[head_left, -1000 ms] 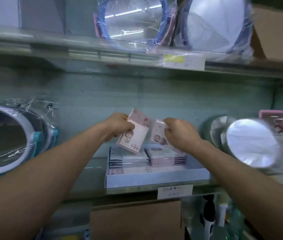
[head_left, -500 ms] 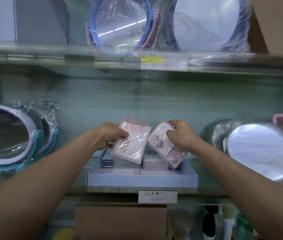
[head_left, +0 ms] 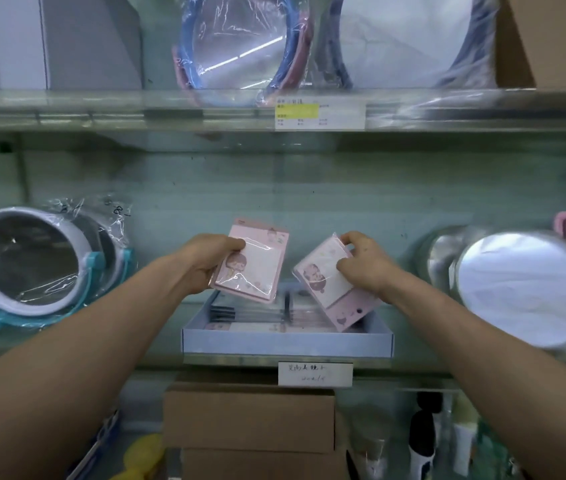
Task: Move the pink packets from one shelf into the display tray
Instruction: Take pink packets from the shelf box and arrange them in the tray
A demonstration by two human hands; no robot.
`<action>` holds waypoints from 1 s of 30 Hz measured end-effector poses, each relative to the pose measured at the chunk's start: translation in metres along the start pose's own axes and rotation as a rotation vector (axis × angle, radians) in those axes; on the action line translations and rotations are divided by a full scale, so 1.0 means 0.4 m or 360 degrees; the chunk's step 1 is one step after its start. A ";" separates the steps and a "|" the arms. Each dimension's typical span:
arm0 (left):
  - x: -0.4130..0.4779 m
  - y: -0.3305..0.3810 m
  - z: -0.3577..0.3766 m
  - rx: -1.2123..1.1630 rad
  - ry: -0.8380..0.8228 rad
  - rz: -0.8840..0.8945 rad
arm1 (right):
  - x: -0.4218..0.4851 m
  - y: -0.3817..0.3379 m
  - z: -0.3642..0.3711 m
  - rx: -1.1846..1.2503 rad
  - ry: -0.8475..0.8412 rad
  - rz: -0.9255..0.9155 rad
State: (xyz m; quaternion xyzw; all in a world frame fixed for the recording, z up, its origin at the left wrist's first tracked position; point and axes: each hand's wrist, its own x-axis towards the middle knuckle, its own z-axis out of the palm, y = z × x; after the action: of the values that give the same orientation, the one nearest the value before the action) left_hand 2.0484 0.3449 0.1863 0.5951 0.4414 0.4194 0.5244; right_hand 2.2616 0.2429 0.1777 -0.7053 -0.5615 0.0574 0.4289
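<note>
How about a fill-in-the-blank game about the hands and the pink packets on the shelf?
1. The left hand grips a packet coloured ____.
2. The right hand tilts the other packet over the display ____.
3. The white-rimmed mirror stands to the ____ of the tray.

Missing words: pink, tray, left.

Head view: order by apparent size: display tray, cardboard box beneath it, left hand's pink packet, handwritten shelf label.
1. display tray and cardboard box: about alike, unranked
2. pink packet in the left hand
3. shelf label
</note>
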 end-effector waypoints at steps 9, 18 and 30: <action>0.025 -0.022 -0.009 -0.0055 -0.0184 -0.0061 | -0.006 0.000 -0.003 0.0140 -0.0076 0.0025; 0.056 -0.054 -0.006 -0.0116 -0.0306 -0.0105 | 0.003 0.005 -0.009 0.0307 0.0000 0.0121; 0.047 -0.060 -0.009 -0.0146 -0.0357 -0.0116 | -0.034 0.010 -0.009 0.0557 -0.0012 0.0170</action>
State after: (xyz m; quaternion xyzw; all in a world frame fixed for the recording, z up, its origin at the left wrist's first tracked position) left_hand 2.0478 0.3654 0.1632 0.5973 0.3817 0.3505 0.6121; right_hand 2.2617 0.2296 0.1717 -0.6485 -0.5062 0.1796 0.5395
